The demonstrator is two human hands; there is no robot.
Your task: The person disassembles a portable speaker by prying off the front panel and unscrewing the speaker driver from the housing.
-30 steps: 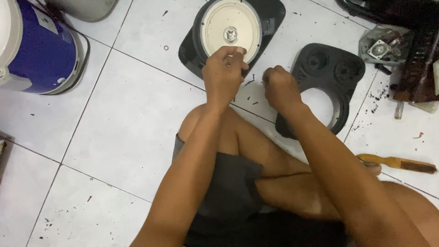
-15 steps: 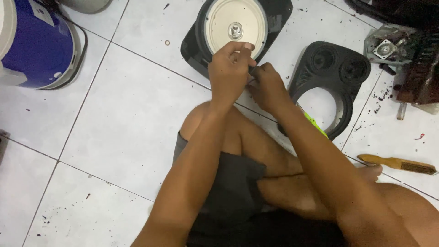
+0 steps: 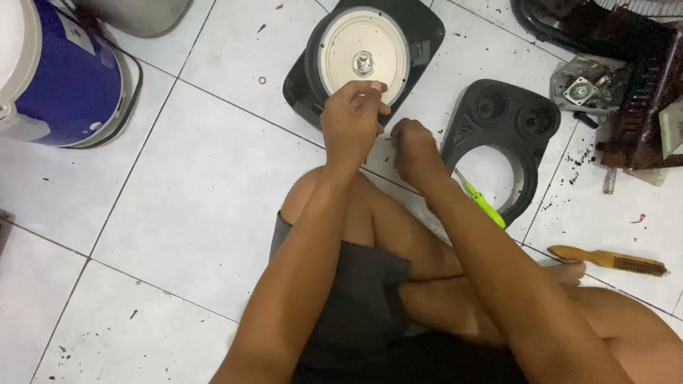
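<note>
I see my left hand [image 3: 353, 117] pinching closed at the 6 o'clock edge of the round cream disc [image 3: 364, 62], up at 12 o'clock. My right hand [image 3: 416, 151] is a fist; I cannot tell what it holds. This looks like taking-apart work. Next needs a steady grip.

- The left hand [image 3: 352, 121] is curled at the near edge of a black housing [image 3: 427, 28] with a cream round disc [image 3: 363, 64] (fingers bunched; whether they pinch anything cannot be told).
- The right hand [image 3: 416, 149] is fisted just beside it.
- A black panel with a round opening [image 3: 530, 153] lies to the right, with a green-handled screwdriver [image 3: 487, 205] across it.
- A wooden-handled brush [image 3: 605, 259] lies on the white tile floor [image 3: 178, 192].
- A blue container [image 3: 67, 78] stands far left.
</note>
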